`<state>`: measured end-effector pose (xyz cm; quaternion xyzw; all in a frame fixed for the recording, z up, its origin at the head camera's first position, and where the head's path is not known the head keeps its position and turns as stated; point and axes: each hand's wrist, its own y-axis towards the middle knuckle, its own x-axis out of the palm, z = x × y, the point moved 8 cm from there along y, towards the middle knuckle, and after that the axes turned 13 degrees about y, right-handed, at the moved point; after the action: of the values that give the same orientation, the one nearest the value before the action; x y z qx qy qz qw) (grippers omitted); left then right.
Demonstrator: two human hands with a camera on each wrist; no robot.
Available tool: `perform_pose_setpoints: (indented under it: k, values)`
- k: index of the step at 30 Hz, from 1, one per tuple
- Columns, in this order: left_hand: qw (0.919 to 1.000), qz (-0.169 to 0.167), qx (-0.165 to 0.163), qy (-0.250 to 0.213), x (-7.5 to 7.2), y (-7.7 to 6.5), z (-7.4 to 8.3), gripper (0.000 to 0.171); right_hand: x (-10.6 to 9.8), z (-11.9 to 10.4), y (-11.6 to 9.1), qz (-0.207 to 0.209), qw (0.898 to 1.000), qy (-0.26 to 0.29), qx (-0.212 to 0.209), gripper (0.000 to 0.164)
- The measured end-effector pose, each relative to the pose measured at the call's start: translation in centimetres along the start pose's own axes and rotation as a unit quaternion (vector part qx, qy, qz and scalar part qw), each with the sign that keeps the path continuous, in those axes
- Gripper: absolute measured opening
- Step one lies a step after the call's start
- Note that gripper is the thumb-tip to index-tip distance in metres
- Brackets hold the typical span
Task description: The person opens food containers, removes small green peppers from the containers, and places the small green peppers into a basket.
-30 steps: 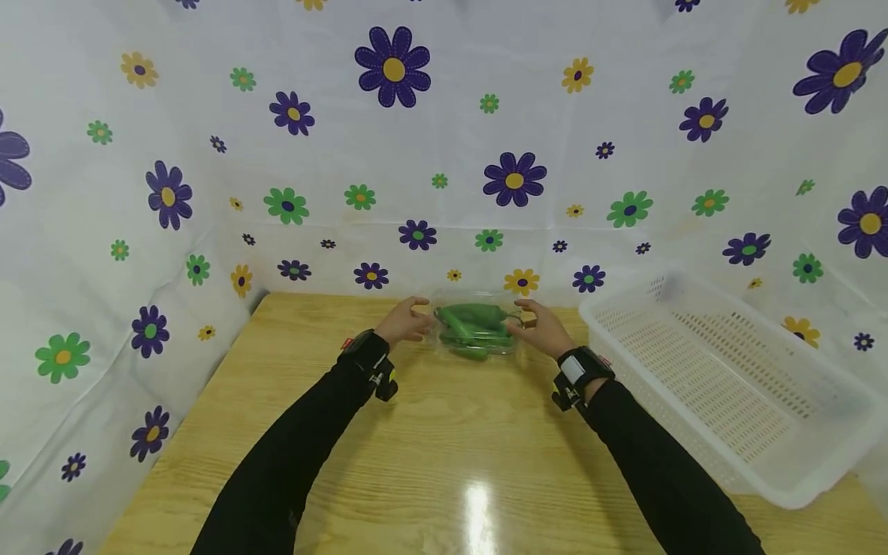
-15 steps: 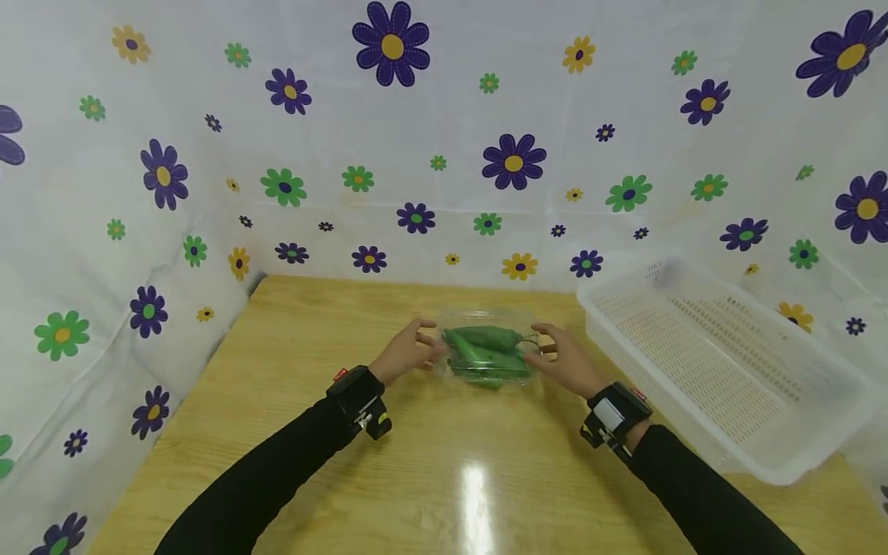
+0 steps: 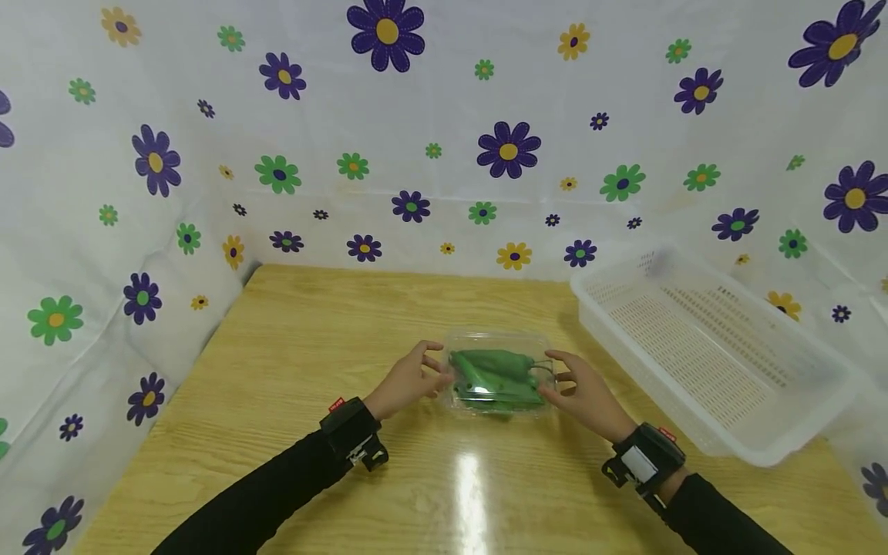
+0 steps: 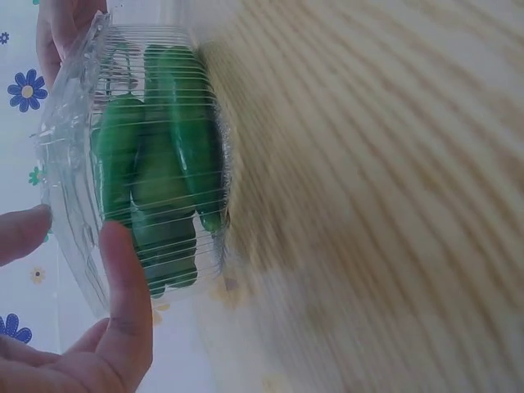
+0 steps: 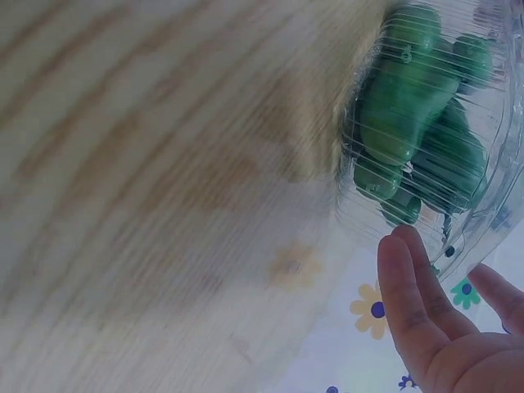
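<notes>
A clear plastic clamshell box (image 3: 501, 339) with several long green peppers (image 3: 496, 374) inside stands near the middle of the wooden table. At its left end my left hand (image 3: 414, 378) holds the rim between thumb and fingers; the left wrist view shows those fingertips (image 4: 119, 246) against the clear plastic. My right hand (image 3: 583, 393) grips the opposite end, close to the thin pepper stems, its fingers (image 5: 401, 270) at the box's edge in the right wrist view. The lid is down. Whether the base touches the wood, I cannot tell.
To the right stands a white perforated plastic basket (image 3: 624, 362), angled across the table. The wooden table (image 3: 333, 308) meets a white flower-printed cloth (image 3: 416, 146) at the back and left. A light glare lies on the wood in front of the box.
Both hands have brought the box of peppers from the back of the table toward me and slightly right. The head view has also tilted down. The basket stays in place.
</notes>
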<state>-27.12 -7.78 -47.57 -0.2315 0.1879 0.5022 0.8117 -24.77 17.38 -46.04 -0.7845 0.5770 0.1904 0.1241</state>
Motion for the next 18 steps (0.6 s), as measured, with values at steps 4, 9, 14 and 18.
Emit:
perform_pose_setpoints:
  k: [4,9,14,18]
  values:
    - [0.9994,0.012,0.003,0.033,-0.1,-0.3,0.3,0.059,-0.1,-0.4,-0.1,0.002,1.0,-0.024,-0.007,0.061]
    - [0.9709,0.07,0.046,0.224,-0.5,-0.9,1.3,0.051,-0.1,-1.2,-0.1,-0.001,0.994,-0.105,-0.017,0.062]
    - [0.8798,0.161,0.166,0.415,-0.5,-2.9,4.2,0.042,0.4,-3.9,-0.1,0.029,0.972,-0.208,-0.106,0.059]
    - [0.8119,0.201,0.274,0.475,0.3,-4.7,6.0,0.033,2.4,-7.7,-0.6,0.053,0.93,-0.262,-0.25,0.046]
